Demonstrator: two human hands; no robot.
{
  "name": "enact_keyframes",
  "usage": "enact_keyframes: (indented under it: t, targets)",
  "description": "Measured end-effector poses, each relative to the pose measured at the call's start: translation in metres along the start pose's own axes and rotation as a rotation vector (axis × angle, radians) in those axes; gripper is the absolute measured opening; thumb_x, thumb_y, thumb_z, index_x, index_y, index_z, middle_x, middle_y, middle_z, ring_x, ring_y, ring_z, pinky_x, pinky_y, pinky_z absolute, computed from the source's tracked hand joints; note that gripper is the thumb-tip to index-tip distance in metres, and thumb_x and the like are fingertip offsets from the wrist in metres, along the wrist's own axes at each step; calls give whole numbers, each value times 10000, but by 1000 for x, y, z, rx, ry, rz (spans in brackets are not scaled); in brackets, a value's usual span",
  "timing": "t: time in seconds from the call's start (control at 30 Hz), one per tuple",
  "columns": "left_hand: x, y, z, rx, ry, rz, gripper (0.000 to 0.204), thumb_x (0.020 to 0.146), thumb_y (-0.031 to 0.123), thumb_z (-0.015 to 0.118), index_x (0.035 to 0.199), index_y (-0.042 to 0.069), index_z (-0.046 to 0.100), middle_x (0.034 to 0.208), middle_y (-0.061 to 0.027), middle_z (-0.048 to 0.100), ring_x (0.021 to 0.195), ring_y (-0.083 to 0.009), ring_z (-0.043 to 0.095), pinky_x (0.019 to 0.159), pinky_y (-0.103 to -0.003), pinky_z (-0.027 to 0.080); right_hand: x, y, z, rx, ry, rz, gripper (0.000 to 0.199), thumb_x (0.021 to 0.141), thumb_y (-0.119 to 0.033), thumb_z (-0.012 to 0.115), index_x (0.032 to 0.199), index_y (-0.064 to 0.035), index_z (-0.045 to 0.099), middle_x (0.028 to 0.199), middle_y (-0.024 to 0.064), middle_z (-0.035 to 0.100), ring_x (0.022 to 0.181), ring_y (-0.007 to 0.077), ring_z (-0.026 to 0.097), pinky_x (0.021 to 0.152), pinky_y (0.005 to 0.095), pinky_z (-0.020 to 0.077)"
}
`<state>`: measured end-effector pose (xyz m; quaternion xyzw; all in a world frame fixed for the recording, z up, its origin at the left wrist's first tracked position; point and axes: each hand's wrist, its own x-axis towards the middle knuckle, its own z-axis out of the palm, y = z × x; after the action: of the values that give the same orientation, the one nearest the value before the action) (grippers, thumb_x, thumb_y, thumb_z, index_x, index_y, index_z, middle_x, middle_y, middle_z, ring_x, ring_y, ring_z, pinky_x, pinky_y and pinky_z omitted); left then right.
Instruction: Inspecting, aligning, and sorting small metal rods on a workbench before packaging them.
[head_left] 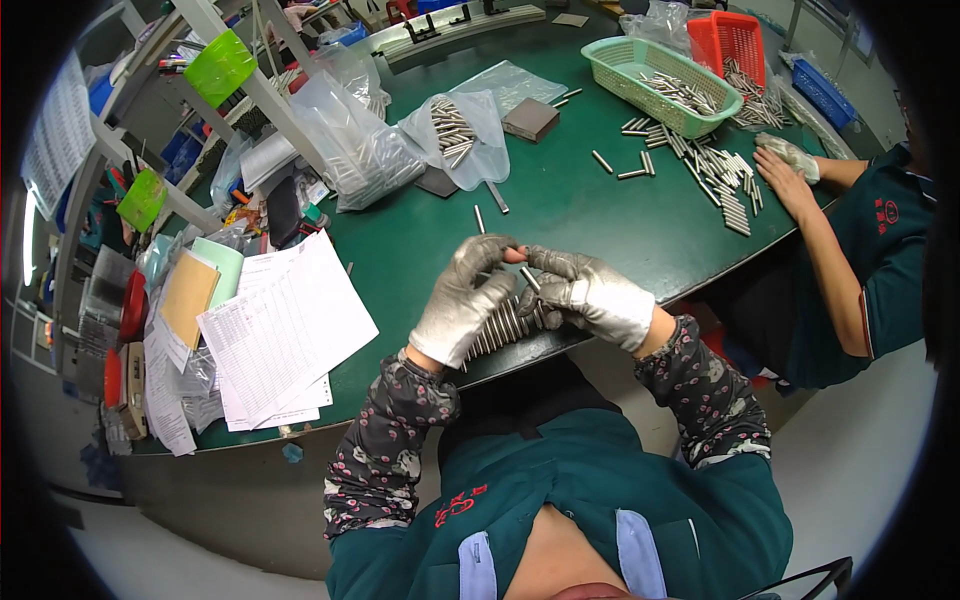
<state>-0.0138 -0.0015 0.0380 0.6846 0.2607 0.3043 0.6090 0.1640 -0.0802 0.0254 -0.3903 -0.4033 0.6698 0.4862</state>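
Both of my hands wear silver-grey gloves and meet over the table's front edge. My right hand [595, 295] is closed on a short metal pin [530, 280], which slants between its fingers. My left hand [467, 300] has curled fingers, one bare fingertip touching or nearly touching the right hand's; what it grips is hidden. Under both hands lies a tight row of metal pins [505, 328], partly covered. Another metal pin [479, 219] shows just beyond my left hand; I cannot tell whether it touches the glove.
Printed sheets [285, 330] lie at left. Beyond my hands are an opened plastic bag of pins [455, 135] and a dark block [531, 120]. At right, loose pins [735, 180] lie near a green basket [610, 65], a red basket [712, 40] and a co-worker's hands [790, 175].
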Motion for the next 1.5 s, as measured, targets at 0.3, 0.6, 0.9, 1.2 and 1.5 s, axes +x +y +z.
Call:
enact_keyframes:
  t: [0.3,0.6,0.9,1.2,1.5]
  targets:
    - [23,-1,-12,-73,-48,-266,135,885,104,595,999,32,582,868,-12,592,737,-69,543,620,-198,447,22,-21,-11,-436,49,1,715,822,-205,582,1425,-11,251,869,89,668,720,139,600,693,243,481]
    - [34,-38,-23,-181,56,-314,114,878,86,578,981,41,555,813,-16,573,581,-79,540,476,-188,417,94,-70,-75,-1401,665,-171,612,784,-332,595,1293,-22,455,1140,159,609,1029,351,574,873,417,456]
    - [35,-42,-15,-58,98,-352,146,841,107,629,959,36,582,689,3,559,502,-52,499,417,-185,384,184,-73,-113,-1717,815,93,727,698,-414,679,1318,-106,456,1335,171,454,1233,323,440,969,426,395]
    - [42,-43,-24,3,86,-363,242,848,108,609,1050,-17,567,730,-34,595,508,-75,546,425,-211,443,84,-74,-113,-1627,128,-504,738,664,-206,636,1348,-41,414,1391,226,373,1246,378,410,1046,401,340]
    - [38,-43,-20,18,103,-376,191,871,79,593,1034,-13,557,856,-43,606,507,-78,555,406,-191,406,34,-53,-55,-1492,523,-99,558,739,-294,601,1245,-64,547,1385,245,377,1266,364,403,1022,392,367]
